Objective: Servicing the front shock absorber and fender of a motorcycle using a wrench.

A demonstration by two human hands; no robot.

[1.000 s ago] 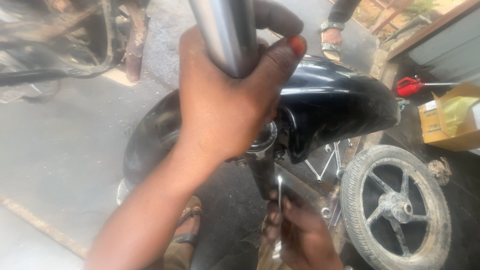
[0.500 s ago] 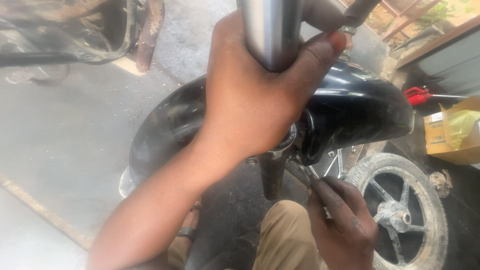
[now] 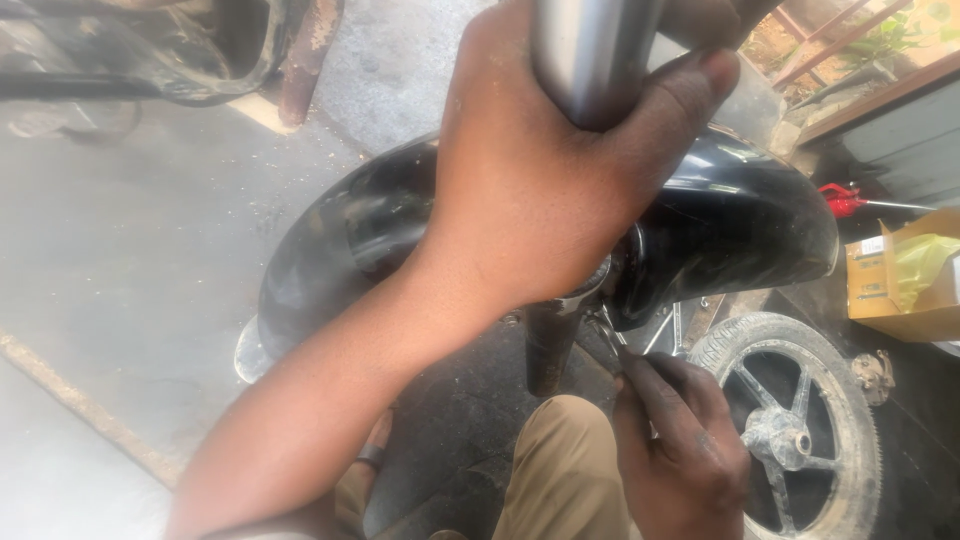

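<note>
- A smooth, silver-grey metal fork tube (image 3: 592, 55) is seen at the top centre of the view, standing roughly upright and running out of the top edge; its surface is polished, with a soft sheen.
- The tube is gripped by the left hand (image 3: 540, 190), fingers wrapped tightly round it from the left and the thumb pressed against its right side.
- Below that hand, the tube is met by a darker, grimy lower leg (image 3: 548, 345) that reaches down towards the floor.
- A glossy black mudguard (image 3: 740, 225) is curved round the fork, spreading to the left and right behind the wrist.
- A thin metal tool (image 3: 606, 335) is held by the right hand (image 3: 680, 450), which is closed round it just right of the lower leg, at the near right; the tip is pointed up at the joint under the mudguard.
- A spoked wheel with a tyre (image 3: 790, 430) is laid flat on the dark floor at the right.
- A cardboard box (image 3: 895, 290) is placed further right, at the edge.
- A khaki-clad knee (image 3: 560, 470) is seen at the near centre.
</note>
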